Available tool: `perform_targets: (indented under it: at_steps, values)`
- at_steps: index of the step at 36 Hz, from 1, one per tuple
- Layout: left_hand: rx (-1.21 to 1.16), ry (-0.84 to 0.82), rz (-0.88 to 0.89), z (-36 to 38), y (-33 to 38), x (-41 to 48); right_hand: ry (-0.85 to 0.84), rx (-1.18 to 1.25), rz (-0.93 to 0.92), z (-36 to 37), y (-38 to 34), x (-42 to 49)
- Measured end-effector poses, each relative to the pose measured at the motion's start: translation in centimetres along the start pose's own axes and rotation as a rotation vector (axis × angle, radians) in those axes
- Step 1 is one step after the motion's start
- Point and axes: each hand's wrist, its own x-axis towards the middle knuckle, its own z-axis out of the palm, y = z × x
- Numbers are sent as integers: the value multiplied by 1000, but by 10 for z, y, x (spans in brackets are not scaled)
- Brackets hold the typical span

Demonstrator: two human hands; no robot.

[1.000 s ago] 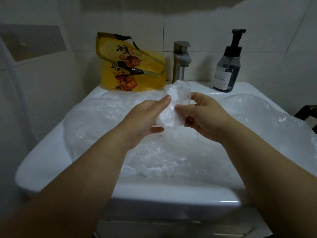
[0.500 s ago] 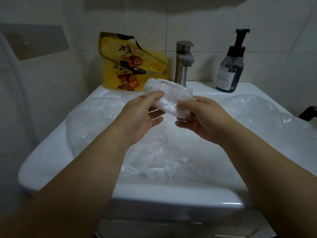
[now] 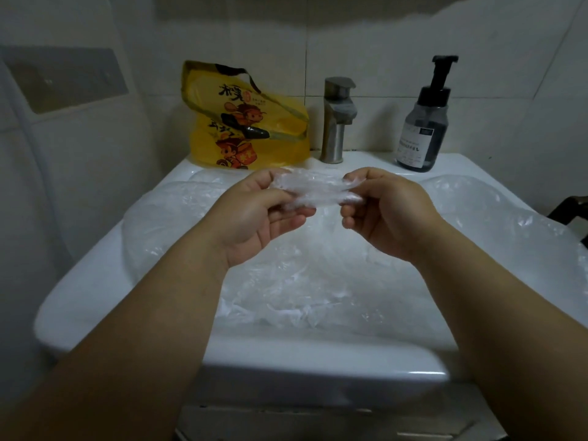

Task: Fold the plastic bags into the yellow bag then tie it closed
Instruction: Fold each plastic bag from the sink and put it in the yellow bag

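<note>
Yellow bag [image 3: 245,122] first, out beyond the left hand, on the sink's [image 3: 89,291] back ledge. It's slumped against the wall, handle loop up, not tied. My guess is it's parked there so each finished bundle can go straight in.

Now the left hand [image 3: 254,218]: thumb and forefinger pinch the left end of the folded bag [image 3: 315,192], with the other fingers loosely curled underneath. That folded bag is a flattened clear strip, held roughly level between the two hands, above the basin. Past the gap between the hands stands the tap [image 3: 337,119], not in play.

Over to the right hand [image 3: 391,214], which pinches the strip's right end the same way, thumb on top. So the hands are apart, each clamped on one end, and the film is drawn out between them. I read that as pulling it flat to press the air out and set the creases before the next fold or the drop into the yellow bag.

Below both hands, loose bags [image 3: 302,281] lie heaped in the basin and spill over the rim on either side, waiting their turn. By the look of that pile there's plenty left to fold. Beyond the right hand, a pump bottle [image 3: 423,122] stands on the ledge, clear of it all.

One worry: thin film like this tends to spring open if either pinch slackens.
</note>
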Motion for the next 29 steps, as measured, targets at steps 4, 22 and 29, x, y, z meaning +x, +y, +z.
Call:
perform_targets:
  at_steps: [4, 22, 29]
  values:
    - [-52, 29, -6, 1, 0, -1, -15, 12, -7, 1, 1, -1]
    - [300, -59, -118, 23, -24, 4, -112, -320, -92, 14, 20, -3]
    - [123, -30, -106, 21, -20, 9, -160, -284, 31, 16, 19, -3]
